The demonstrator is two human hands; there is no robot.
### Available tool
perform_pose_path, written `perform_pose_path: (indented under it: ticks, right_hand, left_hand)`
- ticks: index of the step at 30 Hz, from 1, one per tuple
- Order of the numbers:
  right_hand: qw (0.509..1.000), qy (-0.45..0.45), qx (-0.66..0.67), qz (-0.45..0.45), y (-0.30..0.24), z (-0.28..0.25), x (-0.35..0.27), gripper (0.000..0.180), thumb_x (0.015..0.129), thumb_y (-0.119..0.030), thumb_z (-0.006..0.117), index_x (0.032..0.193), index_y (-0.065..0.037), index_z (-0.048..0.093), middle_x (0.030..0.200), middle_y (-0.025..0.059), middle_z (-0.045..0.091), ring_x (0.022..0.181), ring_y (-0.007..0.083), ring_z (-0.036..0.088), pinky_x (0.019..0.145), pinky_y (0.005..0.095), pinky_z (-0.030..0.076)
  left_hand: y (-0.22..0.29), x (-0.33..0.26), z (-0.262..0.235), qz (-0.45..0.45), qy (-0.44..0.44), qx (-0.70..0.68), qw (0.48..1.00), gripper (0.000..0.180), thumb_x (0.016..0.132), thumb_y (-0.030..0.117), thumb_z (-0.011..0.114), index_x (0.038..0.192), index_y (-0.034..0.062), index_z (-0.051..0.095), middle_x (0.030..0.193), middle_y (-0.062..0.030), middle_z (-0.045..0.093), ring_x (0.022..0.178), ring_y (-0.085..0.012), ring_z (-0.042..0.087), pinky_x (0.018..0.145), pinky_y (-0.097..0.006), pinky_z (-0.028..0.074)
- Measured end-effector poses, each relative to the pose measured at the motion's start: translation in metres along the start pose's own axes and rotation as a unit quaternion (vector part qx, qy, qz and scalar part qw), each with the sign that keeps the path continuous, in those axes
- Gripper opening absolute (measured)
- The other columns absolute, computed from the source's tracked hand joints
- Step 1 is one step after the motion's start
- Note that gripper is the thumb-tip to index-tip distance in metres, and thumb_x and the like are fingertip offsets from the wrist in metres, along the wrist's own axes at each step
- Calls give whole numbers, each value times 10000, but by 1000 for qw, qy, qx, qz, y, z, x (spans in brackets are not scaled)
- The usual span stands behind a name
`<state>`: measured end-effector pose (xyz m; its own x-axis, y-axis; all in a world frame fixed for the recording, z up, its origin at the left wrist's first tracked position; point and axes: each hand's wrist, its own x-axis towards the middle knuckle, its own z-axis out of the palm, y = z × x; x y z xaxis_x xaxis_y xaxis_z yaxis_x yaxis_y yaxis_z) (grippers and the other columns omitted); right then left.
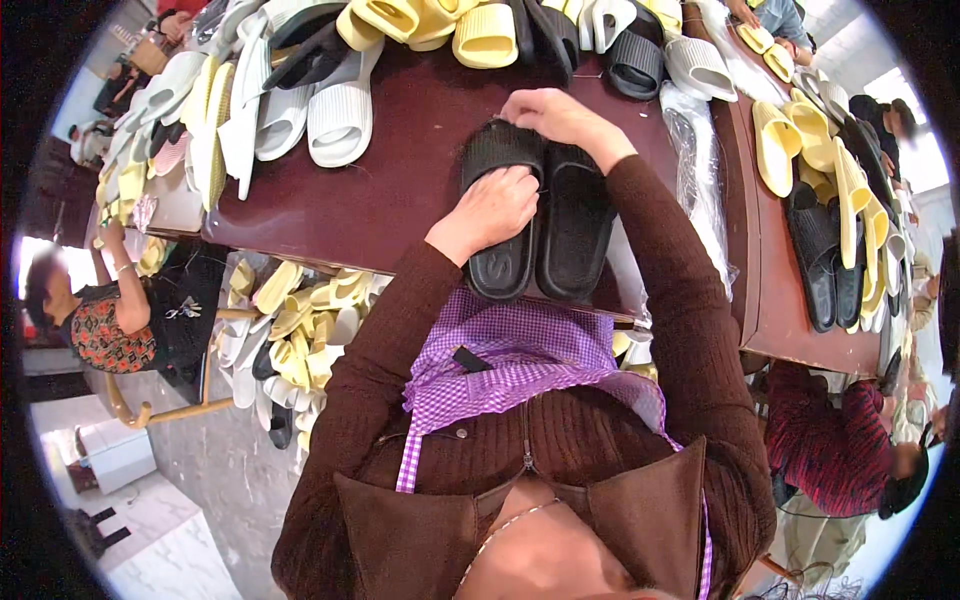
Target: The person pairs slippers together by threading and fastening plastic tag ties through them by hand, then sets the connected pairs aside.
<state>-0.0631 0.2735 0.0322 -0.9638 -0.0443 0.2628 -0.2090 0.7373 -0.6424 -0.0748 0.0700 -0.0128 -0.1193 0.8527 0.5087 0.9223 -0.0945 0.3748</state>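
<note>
A pair of black slippers, a left slipper (500,262) and a right slipper (574,235), lies side by side before me on the dark red table, heels toward me. My left hand (493,212) is closed on the left slipper, its fingers curled at the strap's opening. Over the toe end my right hand (560,115) is bent with fingers pinched together, touching the left slipper's front. Whatever those fingertips hold, if anything, is hidden or too small to make out. The right slipper's strap is partly covered by my right wrist.
White slippers (340,120), yellow slippers (485,36) and black ones line the table's far edge (420,120). Clear plastic bags (692,150) lie at right. Another table (800,335) holds more slippers. A heap of slippers (300,320) sits below left. Several people work nearby.
</note>
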Motion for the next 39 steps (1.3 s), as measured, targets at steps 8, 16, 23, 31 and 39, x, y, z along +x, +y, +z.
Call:
perform_pose_path:
  ticks: [8,16,23,31,39]
  right_hand:
    - [962,-81,-257,44,4,-15,-2,99,828,-75,531,915,-33,552,824,181,638,813,378,610,689,420,484]
    - [967,221,-120,29,-3,-15,-59,64,859,-27,534,919,-40,556,761,144,619,747,312,626,663,365,498]
    - [948,317,12,-16,-35,12,-66,115,850,-15,573,959,-49,587,754,114,610,737,250,628,688,311,509]
    - [912,389,99,79,-33,20,-85,112,856,-19,591,965,-45,601,806,99,635,685,153,603,654,289,496]
    - [873,428,202,114,-52,25,-101,79,844,-50,628,919,-24,631,760,92,647,644,77,566,595,249,465]
  left_hand:
    - [5,-5,-4,-38,-5,-10,999,132,841,130,567,879,4,550,921,-162,564,904,-345,564,806,-425,466]
    - [42,10,-32,-61,187,-142,970,204,826,84,589,996,-29,592,1025,-174,615,959,-343,602,811,-400,496]
    - [-17,79,-6,-170,25,-282,944,184,842,54,564,987,-51,606,860,-152,656,808,-293,649,696,-336,516]
    - [-3,72,-2,-296,60,-458,836,140,868,119,605,915,-12,625,719,-25,623,555,-47,523,484,-194,401]
    - [7,73,-11,-288,109,-538,784,111,877,121,611,917,21,636,686,0,609,508,-19,467,461,-168,366]
